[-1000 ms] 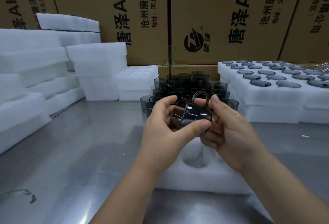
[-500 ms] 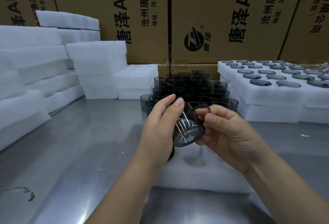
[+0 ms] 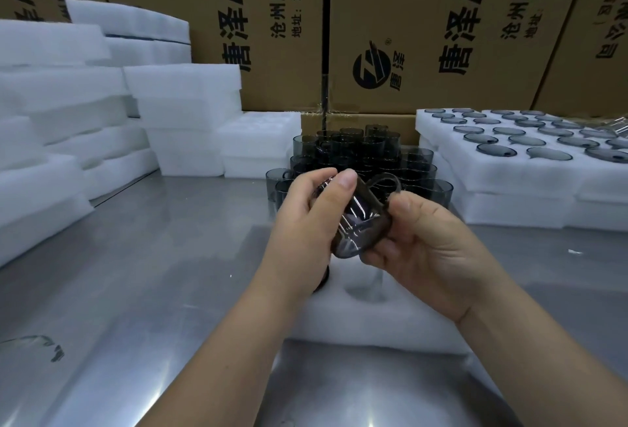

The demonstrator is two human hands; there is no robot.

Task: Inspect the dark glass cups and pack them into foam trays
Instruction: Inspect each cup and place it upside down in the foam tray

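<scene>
Here the left hand (image 3: 307, 222) and the right hand (image 3: 428, 246) both grip one dark glass cup (image 3: 362, 222) between them; it is smoky, tilted, with its handle up, above a foam tray (image 3: 384, 321).

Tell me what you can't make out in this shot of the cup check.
Head view only:
- Cup: partly covered by left hand and right hand; flaws too small to see.
- Foam tray below: hands and forearms hide most pockets.
- Loose cups behind: overlapping, uncountable.
- Clear object, right edge: cut off.
</scene>
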